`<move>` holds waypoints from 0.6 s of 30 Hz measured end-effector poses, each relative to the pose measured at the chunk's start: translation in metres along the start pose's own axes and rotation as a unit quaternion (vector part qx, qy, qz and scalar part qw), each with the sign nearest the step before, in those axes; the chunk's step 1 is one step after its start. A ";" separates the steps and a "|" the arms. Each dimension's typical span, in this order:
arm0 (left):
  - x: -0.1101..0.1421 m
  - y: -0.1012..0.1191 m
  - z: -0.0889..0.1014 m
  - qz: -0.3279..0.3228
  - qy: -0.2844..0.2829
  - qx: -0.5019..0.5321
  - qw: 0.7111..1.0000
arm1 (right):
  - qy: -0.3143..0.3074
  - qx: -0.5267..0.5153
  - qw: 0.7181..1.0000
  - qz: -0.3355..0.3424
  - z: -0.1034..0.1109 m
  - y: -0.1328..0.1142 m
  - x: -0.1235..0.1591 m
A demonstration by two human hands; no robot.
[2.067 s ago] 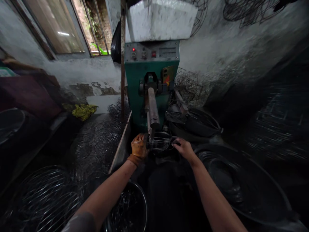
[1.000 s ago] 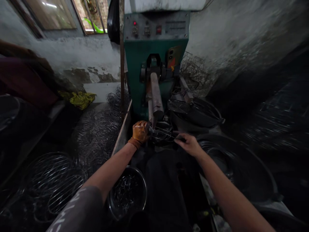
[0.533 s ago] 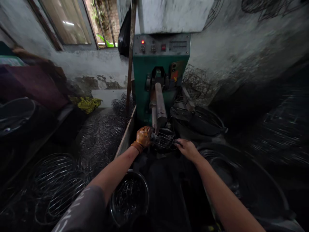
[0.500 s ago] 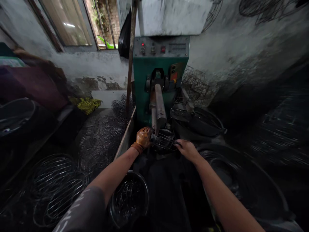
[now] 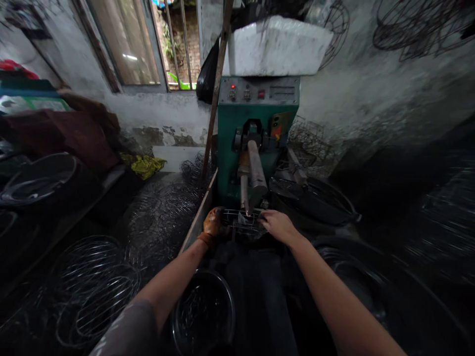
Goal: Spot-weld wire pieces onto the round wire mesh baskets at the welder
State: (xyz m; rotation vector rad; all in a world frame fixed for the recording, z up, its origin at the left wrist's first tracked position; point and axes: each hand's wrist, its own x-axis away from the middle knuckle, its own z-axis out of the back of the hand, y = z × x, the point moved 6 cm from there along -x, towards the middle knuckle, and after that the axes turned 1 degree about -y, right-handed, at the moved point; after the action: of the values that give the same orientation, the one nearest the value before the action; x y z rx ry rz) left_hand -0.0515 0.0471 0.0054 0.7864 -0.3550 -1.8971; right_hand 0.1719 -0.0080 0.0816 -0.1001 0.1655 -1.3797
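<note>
A wire rack [image 5: 237, 213] spans the gap between my two hands, just under the machine's rod-like arms. My left hand [image 5: 214, 223], in an orange-brown glove, is closed on the rack's left end. At the other end my bare right hand [image 5: 276, 225] grips the rack, its fingertips partly hidden. Above stands a green machine [image 5: 230, 148] with a thick upper arm [image 5: 256, 168] and a thinner lower arm [image 5: 244, 193]. The lower arm's tip comes down at the rack's middle; whether it touches the wire I cannot tell.
A metal bowl [image 5: 232, 301] of small wire pieces sits below my left forearm. Round wire grids [image 5: 106, 301] lie at the left, with tangled wire [image 5: 159, 212] behind them. A wide dark basin [image 5: 345, 198] stands right of the machine. A wooden board [image 5: 198, 212] edges the left side.
The rack has shifted left relative to the machine's arms, both hands moving with it. The camera view has tilted up and turned a little left.
</note>
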 end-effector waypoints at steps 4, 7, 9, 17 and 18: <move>0.000 -0.011 -0.005 0.028 0.015 0.037 0.999 | -0.007 0.013 1.000 -0.012 0.002 -0.004 -0.011; 0.001 -0.017 -0.012 0.036 0.014 0.065 0.997 | -0.035 0.035 0.999 -0.024 -0.001 -0.004 -0.015; 0.001 -0.019 -0.016 0.046 0.012 0.080 0.996 | -0.055 0.050 0.997 -0.025 -0.003 -0.005 -0.015; -0.001 -0.022 -0.021 0.059 0.019 0.133 0.989 | -0.068 0.077 0.995 -0.003 0.000 -0.016 -0.017; -0.001 -0.023 -0.021 0.065 0.018 0.138 0.988 | -0.066 0.077 0.995 0.003 0.001 -0.019 -0.018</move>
State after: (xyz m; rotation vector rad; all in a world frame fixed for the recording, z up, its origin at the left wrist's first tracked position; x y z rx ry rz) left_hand -0.0535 0.0601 -0.0232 0.9547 -0.6424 -1.7296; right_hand 0.1509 0.0060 0.0870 -0.0613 -0.0501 -1.3701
